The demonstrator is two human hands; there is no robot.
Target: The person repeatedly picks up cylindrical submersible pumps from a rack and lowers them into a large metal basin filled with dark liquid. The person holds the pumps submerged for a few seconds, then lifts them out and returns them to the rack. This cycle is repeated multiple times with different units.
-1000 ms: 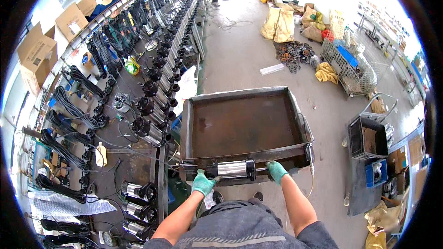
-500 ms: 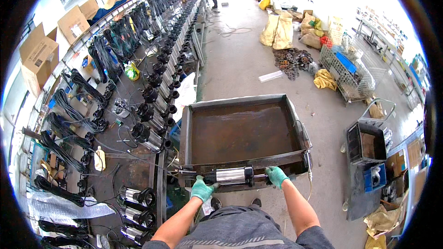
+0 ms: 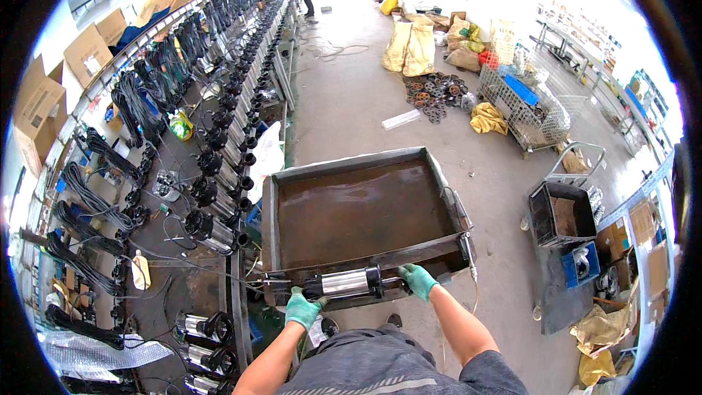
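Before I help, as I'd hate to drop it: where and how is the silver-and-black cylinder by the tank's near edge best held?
Probably by both ends, from the near side: the cylinder is long and lies crosswise, so two hands could balance it. The left hand is at its black left end, the right hand at the slim shaft on the right.

Pump @ nr side, tank
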